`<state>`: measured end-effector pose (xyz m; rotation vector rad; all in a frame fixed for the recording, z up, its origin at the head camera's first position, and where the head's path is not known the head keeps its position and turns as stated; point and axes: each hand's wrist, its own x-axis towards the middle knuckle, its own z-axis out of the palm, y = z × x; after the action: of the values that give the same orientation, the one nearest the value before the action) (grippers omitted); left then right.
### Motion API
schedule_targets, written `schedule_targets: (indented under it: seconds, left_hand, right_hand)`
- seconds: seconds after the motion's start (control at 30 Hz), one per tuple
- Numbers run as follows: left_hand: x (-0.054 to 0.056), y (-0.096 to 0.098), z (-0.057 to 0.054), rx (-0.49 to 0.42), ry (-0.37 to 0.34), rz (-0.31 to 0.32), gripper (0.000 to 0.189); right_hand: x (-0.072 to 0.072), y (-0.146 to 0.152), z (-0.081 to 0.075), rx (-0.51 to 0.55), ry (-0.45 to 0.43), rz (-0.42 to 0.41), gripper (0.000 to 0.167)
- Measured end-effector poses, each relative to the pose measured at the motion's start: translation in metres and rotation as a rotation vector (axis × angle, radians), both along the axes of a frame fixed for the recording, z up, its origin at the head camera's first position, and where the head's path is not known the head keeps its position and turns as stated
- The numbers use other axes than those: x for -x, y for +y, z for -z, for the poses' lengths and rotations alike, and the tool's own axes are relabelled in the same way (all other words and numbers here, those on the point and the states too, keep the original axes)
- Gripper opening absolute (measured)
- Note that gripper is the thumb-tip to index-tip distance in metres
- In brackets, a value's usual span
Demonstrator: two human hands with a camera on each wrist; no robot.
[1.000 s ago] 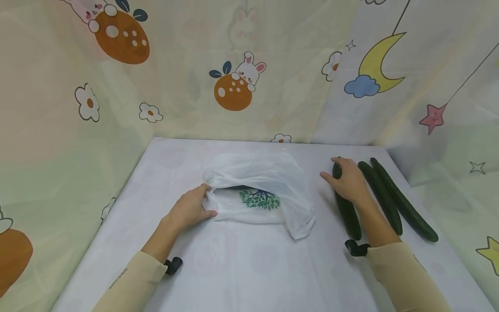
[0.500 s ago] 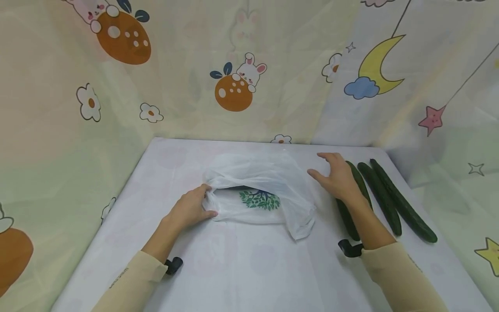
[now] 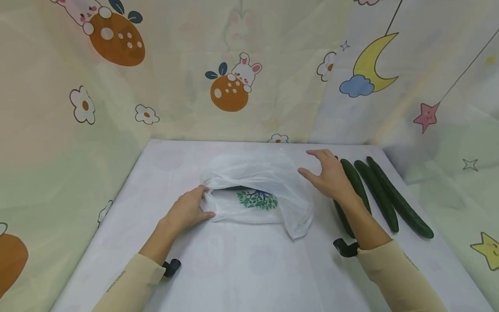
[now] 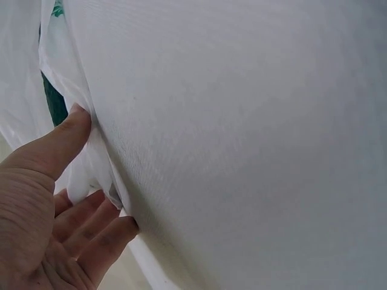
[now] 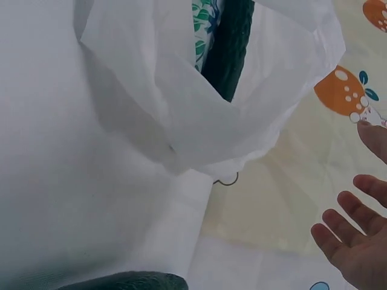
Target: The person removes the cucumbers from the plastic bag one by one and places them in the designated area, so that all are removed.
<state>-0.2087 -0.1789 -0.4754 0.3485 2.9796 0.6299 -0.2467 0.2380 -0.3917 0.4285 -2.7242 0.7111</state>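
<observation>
My left hand (image 3: 187, 210) grips the left end of a white plastic bag (image 3: 238, 171) with a green tree print. In the left wrist view, its thumb lies along the bag's edge and its fingers curl underneath. Through the gaping mouth, the right wrist view shows a dark green cucumber (image 5: 233, 57) inside. Several more cucumbers (image 3: 376, 195) lie side by side at the right of the table, the leftmost partly hidden by my right forearm. Between them and the bag, my right hand (image 3: 329, 177) hovers with fingers spread, holding nothing.
A white cloth covers the table (image 3: 249, 268). Cartoon-printed fabric (image 3: 280, 108) hangs around the back and both sides, close to the table's edges. One cucumber lies close to the right edge.
My right hand has moved left, away from the leftmost cucumber, uncovering another behind it. My left hand and the bag stay put.
</observation>
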Motion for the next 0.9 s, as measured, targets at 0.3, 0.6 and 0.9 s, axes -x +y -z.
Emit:
schedule_targets:
  seconds: [0.3,0.6,0.9]
  left_hand:
    - [0.0,-0.001,-0.001,0.003,-0.011,-0.006,0.085]
    - [0.001,0.0,0.0,0.002,-0.008,-0.007,0.085]
    - [0.001,0.0,-0.002,0.007,0.0,0.003,0.084]
  right_hand:
    - [-0.005,-0.014,-0.006,0.006,-0.046,-0.049,0.061]
    - [-0.006,-0.026,-0.003,0.033,-0.041,-0.112,0.059]
    - [-0.007,-0.036,0.001,0.035,-0.053,-0.16,0.057]
